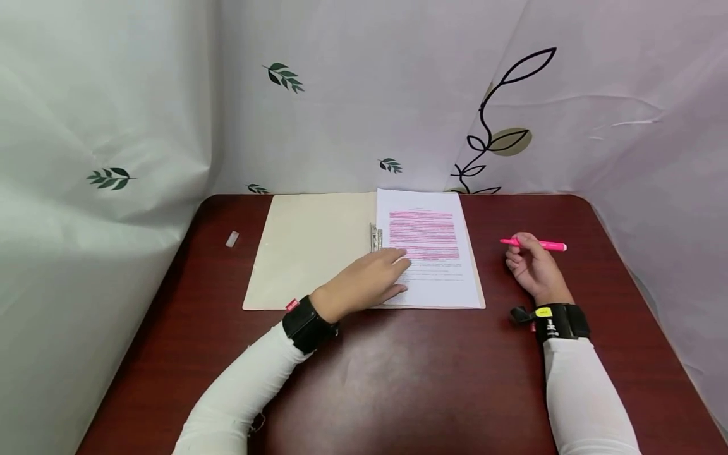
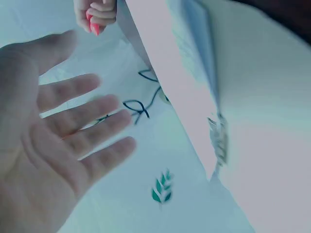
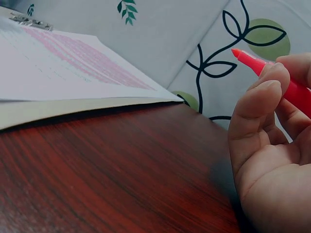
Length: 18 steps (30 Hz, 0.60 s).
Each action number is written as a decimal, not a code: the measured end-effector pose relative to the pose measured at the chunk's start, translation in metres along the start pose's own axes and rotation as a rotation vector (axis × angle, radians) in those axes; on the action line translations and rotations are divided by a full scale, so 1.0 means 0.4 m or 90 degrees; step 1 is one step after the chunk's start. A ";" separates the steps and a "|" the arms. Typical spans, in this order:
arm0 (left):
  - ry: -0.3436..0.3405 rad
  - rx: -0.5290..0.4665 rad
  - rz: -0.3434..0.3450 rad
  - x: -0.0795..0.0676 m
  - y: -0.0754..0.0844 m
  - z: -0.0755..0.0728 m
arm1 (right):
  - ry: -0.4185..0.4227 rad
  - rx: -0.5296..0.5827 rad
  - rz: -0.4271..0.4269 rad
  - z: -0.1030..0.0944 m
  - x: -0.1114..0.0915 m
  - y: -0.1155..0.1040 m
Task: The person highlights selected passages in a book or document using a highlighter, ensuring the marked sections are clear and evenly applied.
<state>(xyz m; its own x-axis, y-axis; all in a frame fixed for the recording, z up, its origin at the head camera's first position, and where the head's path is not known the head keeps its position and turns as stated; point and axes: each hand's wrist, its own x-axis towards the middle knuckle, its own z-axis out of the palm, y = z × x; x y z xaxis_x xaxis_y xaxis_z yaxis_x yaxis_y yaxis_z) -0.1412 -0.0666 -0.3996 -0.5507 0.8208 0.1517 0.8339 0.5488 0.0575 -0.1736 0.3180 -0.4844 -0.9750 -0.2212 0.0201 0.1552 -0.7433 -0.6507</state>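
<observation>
An open cream folder (image 1: 313, 246) lies on the table, with printed sheets (image 1: 438, 287) under a metal clip (image 1: 373, 237) on its right half. Pink highlighting covers the upper lines of text. My left hand (image 1: 366, 281) is over the clip side of the sheets, its fingers extended and spread; the left wrist view shows its palm with nothing in it. To the right of the folder, my right hand (image 1: 534, 268) holds a pink highlighter (image 1: 550, 246) between thumb and fingers. The highlighter is uncapped, its tip pointing left, as the right wrist view (image 3: 296, 94) shows.
A small whitish translucent piece (image 1: 232, 239) lies on the table left of the folder. The dark red-brown table (image 1: 409, 379) meets a pale leaf-patterned cloth (image 1: 341, 107) along its back and sides.
</observation>
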 end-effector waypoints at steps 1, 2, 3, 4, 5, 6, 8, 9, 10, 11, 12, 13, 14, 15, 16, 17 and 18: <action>0.004 0.001 0.008 0.015 0.005 -0.005 | 0.004 -0.004 -0.002 0.000 0.000 0.001; 0.004 0.003 0.015 0.030 0.012 -0.009 | 0.005 -0.001 -0.002 0.000 -0.001 0.002; 0.004 0.001 0.022 0.046 0.019 -0.011 | 0.006 0.000 -0.003 0.000 -0.001 0.003; 0.001 0.000 0.028 0.063 0.027 -0.012 | 0.004 0.004 -0.003 -0.001 -0.001 0.003; -0.005 0.000 0.033 0.079 0.035 -0.010 | 0.001 0.009 -0.003 -0.002 0.000 0.002; -0.012 0.000 0.039 0.095 0.044 -0.007 | -0.003 0.015 -0.002 -0.003 0.000 0.002; -0.028 0.006 0.049 0.128 0.064 0.002 | -0.014 0.035 0.003 -0.006 0.001 -0.001; -0.037 0.010 0.054 0.144 0.074 0.009 | -0.017 0.040 0.004 -0.008 0.002 -0.002; -0.047 0.015 0.058 0.159 0.084 0.017 | -0.019 0.045 0.005 -0.009 0.003 -0.004; -0.055 0.020 0.062 0.174 0.094 0.026 | -0.017 0.047 0.005 -0.010 0.003 -0.005; -0.063 0.026 0.067 0.187 0.103 0.034 | -0.015 0.050 0.006 -0.010 0.004 -0.006; -0.071 0.029 0.069 0.200 0.111 0.043 | -0.011 0.051 0.006 -0.011 0.004 -0.007; -0.080 0.028 0.068 0.211 0.119 0.052 | -0.005 0.050 0.006 -0.012 0.004 -0.007; -0.088 0.027 0.066 0.220 0.126 0.062 | -0.002 0.059 0.008 -0.012 0.003 -0.008; -0.096 0.025 0.064 0.229 0.133 0.071 | 0.001 0.063 0.009 -0.013 0.003 -0.008; -0.106 0.022 0.060 0.236 0.139 0.081 | 0.003 0.067 0.010 -0.013 0.002 -0.008; -0.115 0.023 0.056 0.241 0.145 0.090 | 0.003 0.072 0.012 -0.013 0.001 -0.008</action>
<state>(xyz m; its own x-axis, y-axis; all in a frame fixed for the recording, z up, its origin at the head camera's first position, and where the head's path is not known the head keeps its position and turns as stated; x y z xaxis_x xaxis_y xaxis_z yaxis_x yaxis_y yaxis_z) -0.1473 0.0500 -0.4171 -0.4763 0.8789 -0.0253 0.8789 0.4768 0.0156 -0.1754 0.3235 -0.4862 -0.9725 -0.2330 0.0046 0.1904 -0.8057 -0.5609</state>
